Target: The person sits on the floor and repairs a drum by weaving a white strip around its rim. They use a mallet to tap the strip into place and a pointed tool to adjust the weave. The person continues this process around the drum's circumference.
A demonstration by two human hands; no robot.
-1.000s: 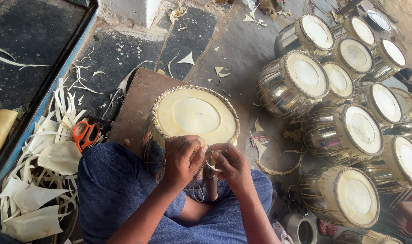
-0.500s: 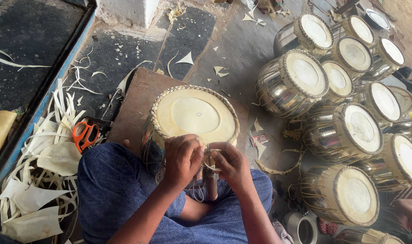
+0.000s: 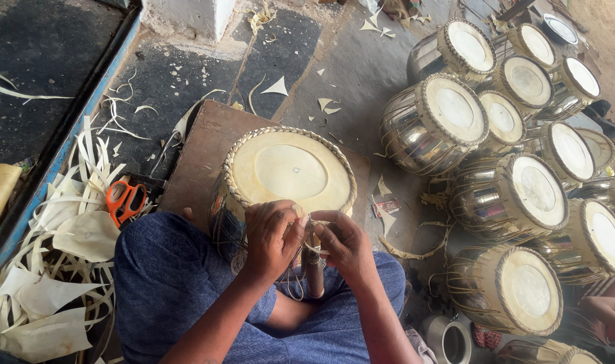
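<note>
Drum rim: both hands pinch lacing; finished drums crowd rt, scissors lt.

A single head-worn camera looks steeply down from close above onto the person's lap, both hands and the cream-skinned, metal-bodied drum, with the grey floor beyond.

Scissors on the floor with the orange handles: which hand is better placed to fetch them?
Left, probably. The scissors lie on the person's left beside the knee, among pale strips. The left hand is nearer; the right hand would have to cross the drum.
</note>
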